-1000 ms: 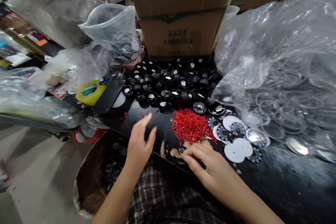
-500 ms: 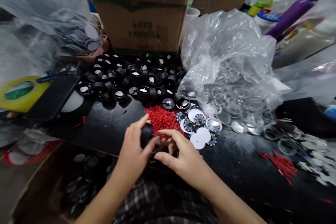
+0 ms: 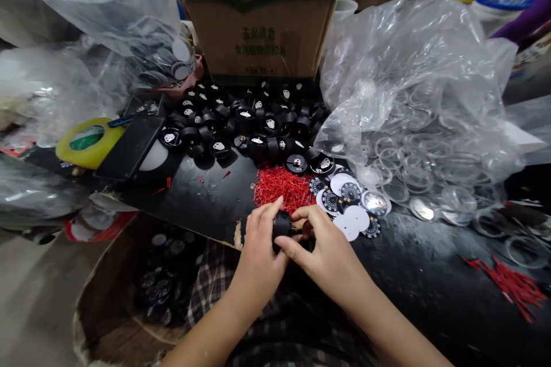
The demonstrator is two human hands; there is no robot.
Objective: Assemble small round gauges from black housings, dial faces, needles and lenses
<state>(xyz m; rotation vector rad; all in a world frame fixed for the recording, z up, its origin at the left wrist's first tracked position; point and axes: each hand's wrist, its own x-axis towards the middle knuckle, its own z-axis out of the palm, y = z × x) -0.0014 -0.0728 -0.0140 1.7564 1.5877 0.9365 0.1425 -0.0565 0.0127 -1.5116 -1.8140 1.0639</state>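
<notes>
A black round gauge case (image 3: 282,225) is held up at the table's front edge, tilted on its side. My left hand (image 3: 263,235) is closed around its left side. My right hand (image 3: 318,235) closes on it from the right, its thumb near the rim and the other fingers curled; what lies under those fingertips is hidden. Just beyond the hands lies a pile of small red pointers (image 3: 282,186). Beside it, white discs (image 3: 350,222) and black printed dial plates (image 3: 330,200) overlap. Several more black cases (image 3: 219,148) with metal movements crowd the table behind.
Clear rings (image 3: 390,155) spill from a plastic bag (image 3: 413,57) on the right. More red pointers (image 3: 512,287) lie at far right. Left are yellow tape (image 3: 88,140) and a dark phone-like slab (image 3: 129,148). Below stands a carton (image 3: 92,292) holding gauges. A cardboard box (image 3: 258,17) stands behind.
The view has shifted left, so things appear further right. My hands have come closer together around the gauge case, and the right thumb now meets it.
</notes>
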